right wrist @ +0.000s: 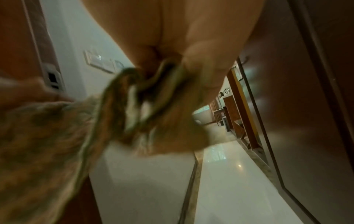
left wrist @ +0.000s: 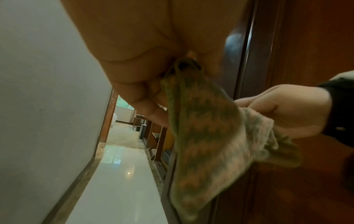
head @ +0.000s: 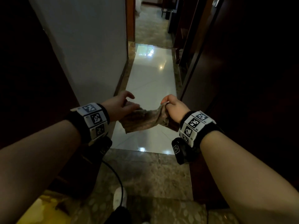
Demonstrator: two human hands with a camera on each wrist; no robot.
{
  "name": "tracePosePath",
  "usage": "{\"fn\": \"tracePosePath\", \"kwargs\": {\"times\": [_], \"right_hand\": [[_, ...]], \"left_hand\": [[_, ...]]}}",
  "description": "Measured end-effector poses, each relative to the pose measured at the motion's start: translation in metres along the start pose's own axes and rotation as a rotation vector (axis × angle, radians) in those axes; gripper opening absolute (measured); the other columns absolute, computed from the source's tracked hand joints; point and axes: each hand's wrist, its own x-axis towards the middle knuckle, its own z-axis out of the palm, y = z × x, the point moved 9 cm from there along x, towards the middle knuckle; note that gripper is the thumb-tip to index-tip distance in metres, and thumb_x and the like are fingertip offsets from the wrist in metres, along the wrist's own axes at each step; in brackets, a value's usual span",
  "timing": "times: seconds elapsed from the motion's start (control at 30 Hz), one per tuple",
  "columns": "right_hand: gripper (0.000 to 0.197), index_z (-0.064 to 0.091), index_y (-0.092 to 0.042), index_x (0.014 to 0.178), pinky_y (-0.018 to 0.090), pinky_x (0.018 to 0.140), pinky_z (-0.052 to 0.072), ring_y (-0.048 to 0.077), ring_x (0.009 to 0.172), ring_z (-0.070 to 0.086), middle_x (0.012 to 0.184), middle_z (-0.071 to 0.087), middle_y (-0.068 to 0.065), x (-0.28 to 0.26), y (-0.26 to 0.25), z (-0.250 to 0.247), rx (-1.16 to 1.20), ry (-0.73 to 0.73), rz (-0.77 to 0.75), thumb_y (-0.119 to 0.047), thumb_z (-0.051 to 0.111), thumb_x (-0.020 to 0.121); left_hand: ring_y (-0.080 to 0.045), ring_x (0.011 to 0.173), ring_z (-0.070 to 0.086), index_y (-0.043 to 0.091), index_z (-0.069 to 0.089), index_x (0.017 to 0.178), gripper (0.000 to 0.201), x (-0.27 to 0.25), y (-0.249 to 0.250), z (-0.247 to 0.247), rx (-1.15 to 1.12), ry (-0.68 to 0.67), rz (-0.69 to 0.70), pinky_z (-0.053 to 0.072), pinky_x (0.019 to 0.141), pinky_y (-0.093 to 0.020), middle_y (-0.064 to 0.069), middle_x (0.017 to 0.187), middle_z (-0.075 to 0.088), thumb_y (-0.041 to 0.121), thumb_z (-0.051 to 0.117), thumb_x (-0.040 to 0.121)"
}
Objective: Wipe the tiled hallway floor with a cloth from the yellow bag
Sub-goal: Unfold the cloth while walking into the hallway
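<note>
A patterned green-and-tan cloth [head: 144,119] hangs stretched between both hands above the white tiled hallway floor [head: 150,88]. My left hand [head: 119,107] pinches its left end, and my right hand [head: 171,109] grips the bunched right end. In the left wrist view the cloth [left wrist: 206,144] drops from my left fingers [left wrist: 151,109] toward the right hand [left wrist: 287,112]. The right wrist view shows the cloth [right wrist: 47,144] blurred, bunched under my right hand [right wrist: 191,75]. A corner of the yellow bag [head: 38,210] lies on the floor at the lower left.
A grey-white wall [head: 84,50] bounds the hallway on the left and dark wooden doors [head: 242,70] on the right. A marbled brown threshold [head: 145,173] lies under my arms. A black cable [head: 116,177] and a white shoe [head: 119,199] are near my feet. A room with furniture [head: 169,15] opens at the far end.
</note>
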Motion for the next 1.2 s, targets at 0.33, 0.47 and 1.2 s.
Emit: {"fn": "tracePosePath", "kwargs": {"times": [0.33, 0.47, 1.2], "right_hand": [[0.034, 0.041, -0.02, 0.094, 0.029, 0.078, 0.052, 0.02, 0.094, 0.049, 0.11, 0.031, 0.002, 0.062, -0.011, -0.001, -0.393, -0.178, -0.111, -0.009, 0.069, 0.078], [0.013, 0.055, -0.019, 0.099, 0.025, 0.076, 0.043, 0.015, 0.092, 0.05, 0.11, 0.044, 0.001, 0.104, -0.024, -0.011, -0.402, -0.122, -0.135, -0.018, 0.061, 0.088], [0.019, 0.05, -0.016, 0.091, 0.019, 0.056, 0.042, 0.008, 0.061, 0.051, 0.072, 0.052, -0.001, 0.308, -0.054, 0.007, -0.009, -0.253, -0.06, -0.004, 0.037, 0.098]], "left_hand": [[-0.033, 0.112, 0.054, 0.031, 0.032, 0.137, 0.079, 0.091, -0.021, 0.006, 0.287, -0.213, 0.002, 0.054, 0.092, -0.043, -0.01, 0.137, 0.031, 0.016, 0.076, 0.073], [-0.034, 0.111, 0.056, 0.029, 0.038, 0.137, 0.068, 0.137, -0.035, -0.007, 0.315, -0.204, -0.029, 0.051, 0.096, -0.04, -0.013, 0.136, 0.03, 0.029, 0.072, 0.078], [-0.014, 0.102, 0.055, 0.013, 0.034, 0.127, 0.072, 0.314, -0.053, 0.008, -0.164, -0.142, 0.077, 0.048, 0.086, -0.023, 0.001, 0.125, 0.033, 0.02, 0.08, 0.071]]}}
